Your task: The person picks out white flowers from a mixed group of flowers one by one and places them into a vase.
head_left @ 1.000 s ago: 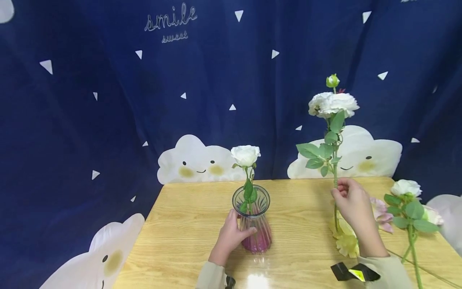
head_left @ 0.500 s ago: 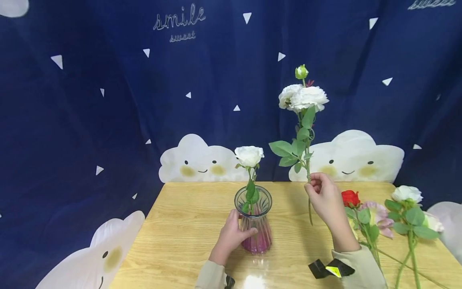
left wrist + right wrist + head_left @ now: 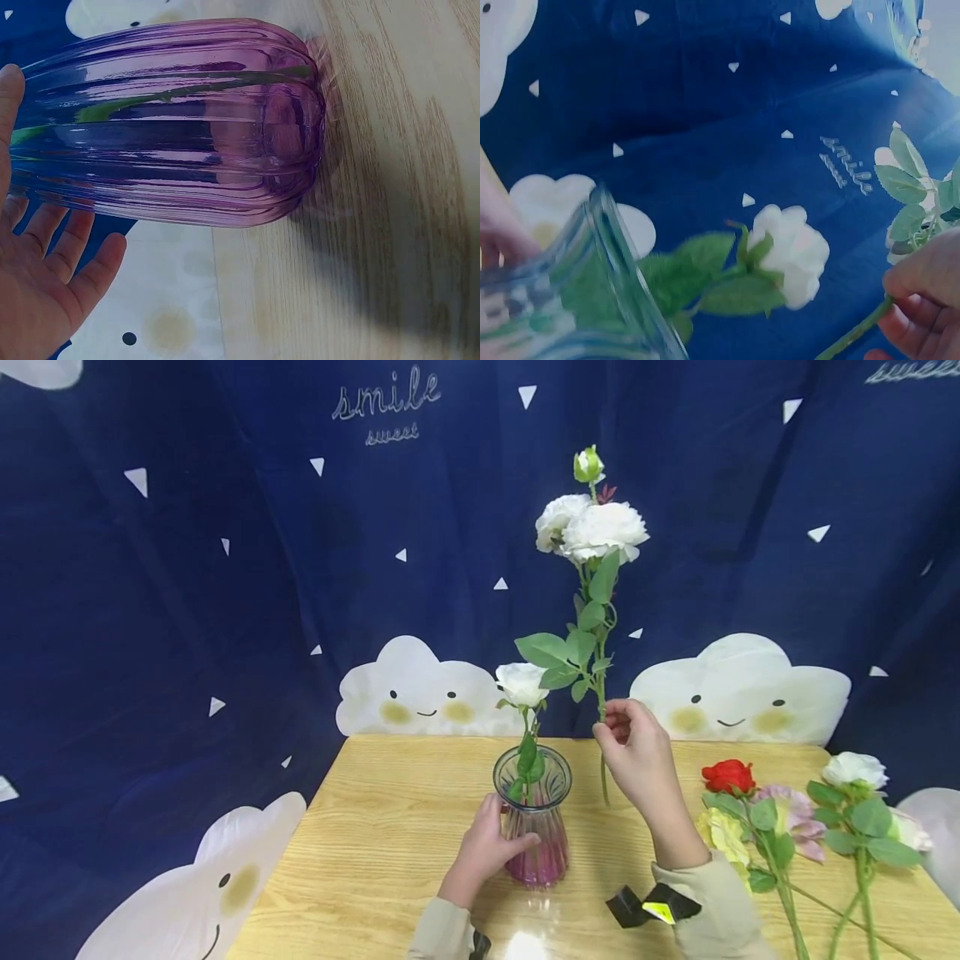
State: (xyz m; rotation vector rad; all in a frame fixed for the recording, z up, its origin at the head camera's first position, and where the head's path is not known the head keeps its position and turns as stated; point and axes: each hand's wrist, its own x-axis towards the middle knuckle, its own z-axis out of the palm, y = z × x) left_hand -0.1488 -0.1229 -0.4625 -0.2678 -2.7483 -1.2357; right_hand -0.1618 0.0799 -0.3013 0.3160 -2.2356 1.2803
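Note:
A ribbed glass vase (image 3: 538, 847), pinkish-purple low down and bluish at the rim, stands upright on the table. One white rose (image 3: 522, 685) rises from it, its green stem showing through the glass in the left wrist view. My left hand (image 3: 483, 845) holds the vase's left side, thumb in front and fingers behind; in the left wrist view the fingers (image 3: 71, 255) show beside the glass. Pinched in my right hand (image 3: 641, 756) is the stem of a tall white flower (image 3: 603, 531) with a green bud on top. Its stem's lower end hangs free, right of the vase.
On the table's right side lie a red rose (image 3: 729, 776), a yellow flower (image 3: 723, 835), a pink-purple flower (image 3: 791, 814) and a white rose (image 3: 855, 771) with leafy stems. Behind the wooden table (image 3: 405, 827) hangs a dark blue curtain (image 3: 225, 593) printed with clouds.
My right hand has carried the tall white flower leftward and somewhat higher, toward the vase, uncovering the red rose on the table. The left hand has kept its hold on the vase.

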